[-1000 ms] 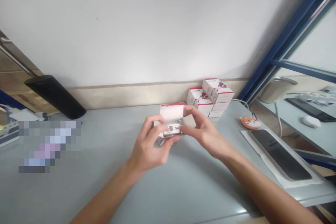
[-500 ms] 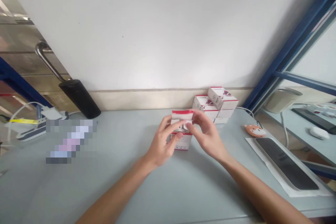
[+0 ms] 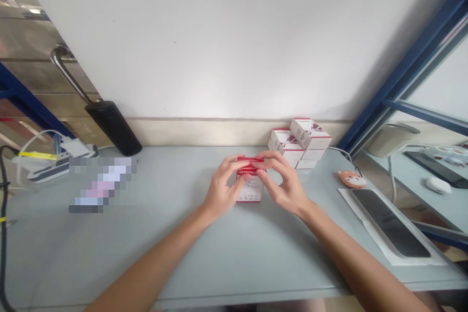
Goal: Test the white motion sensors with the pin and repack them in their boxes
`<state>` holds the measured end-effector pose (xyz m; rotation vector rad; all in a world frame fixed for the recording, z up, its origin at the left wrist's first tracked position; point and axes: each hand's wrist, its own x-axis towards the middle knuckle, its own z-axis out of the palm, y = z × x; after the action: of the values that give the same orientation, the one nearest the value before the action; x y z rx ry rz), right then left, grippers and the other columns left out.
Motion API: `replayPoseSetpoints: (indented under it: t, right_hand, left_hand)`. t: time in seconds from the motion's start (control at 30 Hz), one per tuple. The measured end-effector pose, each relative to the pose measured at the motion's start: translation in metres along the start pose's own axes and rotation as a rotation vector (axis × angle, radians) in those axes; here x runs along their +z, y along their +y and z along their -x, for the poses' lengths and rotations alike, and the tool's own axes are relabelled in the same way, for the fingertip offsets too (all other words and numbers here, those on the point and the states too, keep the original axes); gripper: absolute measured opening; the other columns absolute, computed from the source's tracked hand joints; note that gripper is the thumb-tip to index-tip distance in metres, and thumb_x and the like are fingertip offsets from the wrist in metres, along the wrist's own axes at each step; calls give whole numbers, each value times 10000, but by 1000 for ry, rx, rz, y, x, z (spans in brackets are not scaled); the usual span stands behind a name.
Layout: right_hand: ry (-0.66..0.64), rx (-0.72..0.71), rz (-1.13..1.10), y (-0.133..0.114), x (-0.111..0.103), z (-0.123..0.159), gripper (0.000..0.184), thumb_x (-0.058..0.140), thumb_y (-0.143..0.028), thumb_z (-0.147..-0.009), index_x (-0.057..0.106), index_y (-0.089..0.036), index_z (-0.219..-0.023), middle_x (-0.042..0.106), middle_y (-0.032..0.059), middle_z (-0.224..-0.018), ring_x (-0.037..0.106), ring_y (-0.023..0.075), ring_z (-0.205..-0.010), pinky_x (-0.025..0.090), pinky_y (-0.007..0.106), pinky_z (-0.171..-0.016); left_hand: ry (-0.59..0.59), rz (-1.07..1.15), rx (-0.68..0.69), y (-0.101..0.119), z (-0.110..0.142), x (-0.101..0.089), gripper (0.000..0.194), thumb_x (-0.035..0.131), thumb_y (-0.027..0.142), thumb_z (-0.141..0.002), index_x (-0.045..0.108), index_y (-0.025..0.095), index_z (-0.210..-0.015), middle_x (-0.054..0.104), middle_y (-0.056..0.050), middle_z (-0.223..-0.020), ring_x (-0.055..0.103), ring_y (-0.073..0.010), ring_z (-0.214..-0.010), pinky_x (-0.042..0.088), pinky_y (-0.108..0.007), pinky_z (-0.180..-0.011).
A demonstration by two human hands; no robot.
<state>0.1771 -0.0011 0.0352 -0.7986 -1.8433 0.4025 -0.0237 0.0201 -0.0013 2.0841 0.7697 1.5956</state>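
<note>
Along the left of the pale grey tabletop (image 3: 175,263), a white power strip (image 3: 44,168) sits near the far edge. A black cylindrical holder (image 3: 115,126) leans against the wall beside it, and nearer lies a pixelated object (image 3: 102,185) that I cannot make out.

My left hand (image 3: 223,187) comes in from the near left, its wrist low and forearm angled toward the middle. Its fingers curl over the top of a small white carton with a red band (image 3: 250,190). My right hand (image 3: 283,180) mirrors it from the near right, its fingertips meeting the left ones at the red top edge. Both hands are closed in a light fingertip pinch, not a full grip. The carton seems to stand upright on the tabletop at mid-table, so the surface appears to take its weight while my fingers work at its top end.

Just beyond and to the right, a stack of white-and-red cartons (image 3: 300,144) sits against the beige skirting. Further right lie an orange fox-face charm (image 3: 351,179) and a dark glass slab (image 3: 389,222) on a white paper sheet (image 3: 413,259).
</note>
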Motion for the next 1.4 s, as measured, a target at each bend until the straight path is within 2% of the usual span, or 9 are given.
replayPoseSetpoints:
  t: [0.17, 0.33, 0.5, 0.6, 0.8, 1.03, 1.13, 1.23, 1.4]
  right_hand:
    - [-72, -9, 44, 17, 4, 5, 316, 655, -301, -997, 665, -294, -1313, 554, 124, -1435, 590, 268, -1327, 504, 474, -1104]
    - [-252, 264, -13, 30, 27, 24, 1009, 735, -436, -928, 90, -332, -1697, 393, 152, -1663, 505, 301, -1458, 494, 505, -1139]
    - [-206, 255, 352, 24, 44, 26, 867, 758, -448, -908, 317, -296, -1638, 622, 139, -1481, 646, 339, -1268, 544, 519, -1041]
    - [-249, 134, 586, 19, 64, 13, 654, 745, -373, -930, 505, -257, -1527, 689, 140, -1361, 621, 346, -1258, 529, 504, -1043]
    - [-399, 29, 663, 25, 136, -38, 456, 670, -325, -983, 606, -289, -1433, 650, 104, -1402, 505, 317, -1369, 514, 441, -1077]
    - [-398, 24, 640, 22, 187, -78, 391, 475, -144, -1023, 624, -148, -1385, 615, 170, -1430, 508, 306, -1348, 575, 399, -956]
    - [-416, -49, 603, 25, 162, -75, 383, 557, -213, -1018, 643, -226, -1390, 621, 89, -1478, 532, 239, -1360, 549, 338, -1026]
    - [-391, -89, 612, 38, 100, -62, 353, 611, -294, -1013, 677, -337, -1358, 634, 21, -1484, 565, 201, -1357, 474, 352, -1149]
    - [-19, 62, 892, 69, -9, -28, 411, 482, -186, -1036, 628, -163, -1420, 562, 188, -1538, 427, 339, -1504, 332, 557, -1244]
  left_hand:
    - [67, 129, -219, -12, -4, 2, 275, 631, 462, -1007, 680, 223, -1134, 695, -118, -1324, 687, -233, -1218, 571, -370, -1013]
    - [175, 42, -412, -37, -6, -5, 380, 393, 532, -1082, 591, 209, -1115, 764, -85, -1004, 742, -195, -854, 593, -303, -724]
    - [143, -187, -441, -64, -15, -42, 70, 634, 255, -932, 678, 201, -928, 753, -86, -1013, 702, -260, -1061, 537, -424, -1027]
    - [231, -339, -470, -76, -19, -65, 247, 608, 103, -837, 687, 191, -1054, 719, -122, -1176, 618, -303, -1259, 403, -510, -1192]
    - [343, -502, -490, -87, -21, -89, 296, 482, 141, -904, 660, 181, -1137, 708, -137, -1216, 628, -291, -1260, 432, -489, -1181]
    - [197, -547, -438, -93, -15, -94, 356, 395, 162, -962, 692, 208, -1152, 748, -95, -1253, 687, -236, -1198, 522, -393, -1102]
    - [95, -567, -411, -93, -14, -94, 362, 384, 217, -1000, 695, 207, -1185, 722, -105, -1325, 658, -236, -1271, 500, -397, -1133]
    - [-3, -604, -383, -91, -14, -91, 334, 476, 317, -990, 698, 221, -1221, 621, -132, -1469, 550, -293, -1417, 427, -475, -1203]
    - [-105, -675, -372, -88, -12, -88, 492, 672, 304, -827, 650, 247, -1315, 503, -149, -1557, 458, -374, -1475, 369, -540, -1231]
